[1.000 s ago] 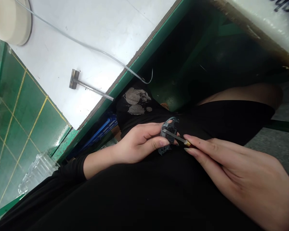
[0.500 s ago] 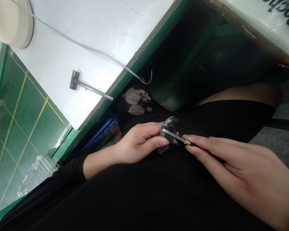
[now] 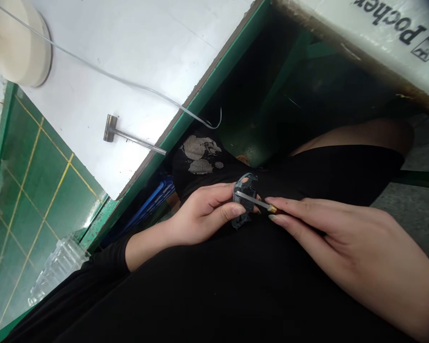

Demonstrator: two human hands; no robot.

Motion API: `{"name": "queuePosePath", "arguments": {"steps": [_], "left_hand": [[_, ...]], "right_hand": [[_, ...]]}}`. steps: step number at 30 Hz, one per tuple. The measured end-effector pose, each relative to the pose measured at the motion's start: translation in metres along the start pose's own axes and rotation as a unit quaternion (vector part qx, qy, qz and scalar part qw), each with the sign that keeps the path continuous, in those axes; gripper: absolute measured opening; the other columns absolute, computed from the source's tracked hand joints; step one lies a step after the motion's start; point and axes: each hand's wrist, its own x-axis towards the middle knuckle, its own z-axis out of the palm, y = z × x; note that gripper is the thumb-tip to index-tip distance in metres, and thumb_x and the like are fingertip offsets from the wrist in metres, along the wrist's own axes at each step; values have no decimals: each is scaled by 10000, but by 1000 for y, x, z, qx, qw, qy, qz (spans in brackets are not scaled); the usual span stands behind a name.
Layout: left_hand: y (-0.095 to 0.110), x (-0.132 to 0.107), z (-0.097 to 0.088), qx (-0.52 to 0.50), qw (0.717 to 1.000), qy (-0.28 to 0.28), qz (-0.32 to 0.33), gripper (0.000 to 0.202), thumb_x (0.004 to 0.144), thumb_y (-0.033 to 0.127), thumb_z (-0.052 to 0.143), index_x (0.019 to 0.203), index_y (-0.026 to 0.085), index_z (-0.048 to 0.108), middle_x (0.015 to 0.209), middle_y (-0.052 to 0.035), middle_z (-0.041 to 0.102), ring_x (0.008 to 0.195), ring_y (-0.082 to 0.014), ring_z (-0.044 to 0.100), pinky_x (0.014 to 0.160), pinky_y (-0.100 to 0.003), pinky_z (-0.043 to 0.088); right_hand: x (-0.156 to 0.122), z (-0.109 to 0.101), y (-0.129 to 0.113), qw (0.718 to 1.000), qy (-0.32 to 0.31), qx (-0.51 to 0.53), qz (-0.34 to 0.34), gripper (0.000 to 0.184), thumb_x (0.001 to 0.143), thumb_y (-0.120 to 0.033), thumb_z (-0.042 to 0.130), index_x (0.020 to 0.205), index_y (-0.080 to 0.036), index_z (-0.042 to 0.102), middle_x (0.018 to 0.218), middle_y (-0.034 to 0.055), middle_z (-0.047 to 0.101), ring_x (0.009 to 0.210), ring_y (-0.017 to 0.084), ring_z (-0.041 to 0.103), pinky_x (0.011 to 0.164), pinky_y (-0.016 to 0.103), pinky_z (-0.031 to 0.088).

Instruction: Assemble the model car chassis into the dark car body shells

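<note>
Above my lap, my left hand [image 3: 214,212] pinches a dark grey moulded part [image 3: 240,218] between thumb and fingers. The part has a curved rim and an uneven inner side; its exact kind cannot be made out. My right hand [image 3: 339,238] grips a slim tool with a flat metal blade [image 3: 254,198] and a brass collar [image 3: 271,208]. The blade's tip rests at the inside of the part, near its curved rim. Most of the tool's handle is hidden by my right fingers.
A small metal hammer [image 3: 110,127] lies on the white tabletop [image 3: 157,43], its shaft reaching the green edge. A thin clear tube [image 3: 128,85] crosses the table and hangs over. Around are a cream container [image 3: 25,52], clear plastic trays [image 3: 59,269], a blue crate [image 3: 146,205] and a printed package [image 3: 389,28].
The head view has shifted slightly. Both hands, the part and the tool appear a little further left, with the blade still at the part's inside. The grips look the same.
</note>
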Motion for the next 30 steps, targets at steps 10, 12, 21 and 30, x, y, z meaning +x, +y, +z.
{"name": "queuePosePath", "arguments": {"steps": [10,12,21,30], "left_hand": [[0,-1,-1,21,1000,9,-10,334,1203,409,690,1350,182,886,1342,-161,883,1206,-284,835,1083,-376,635],[-1,-2,-1,17,1000,10,-19,337,1202,418,692,1322,177,894,1335,-162,884,1231,-293,836,1068,-368,636],[0,0,-1,9,1000,4,-16,338,1197,412,703,1344,174,891,1351,-163,880,1231,-290,830,1076,-366,623],[1,1,-1,25,999,4,-20,351,1199,432,695,1347,182,891,1366,-163,879,1237,-301,829,1115,-394,621]], "right_hand": [[6,1,0,998,-18,58,31,316,1210,-324,609,1309,-272,904,1173,5,933,962,248,923,832,327,770],[5,1,1,1000,9,21,2,355,1220,-305,568,1355,-233,888,1161,36,929,905,250,914,738,331,753],[9,1,5,998,-2,54,14,340,1213,-339,599,1340,-260,904,1157,7,932,927,236,917,802,318,767],[10,0,6,993,-34,106,45,329,1209,-381,616,1316,-317,921,1173,-14,933,971,243,925,807,303,769]]}}
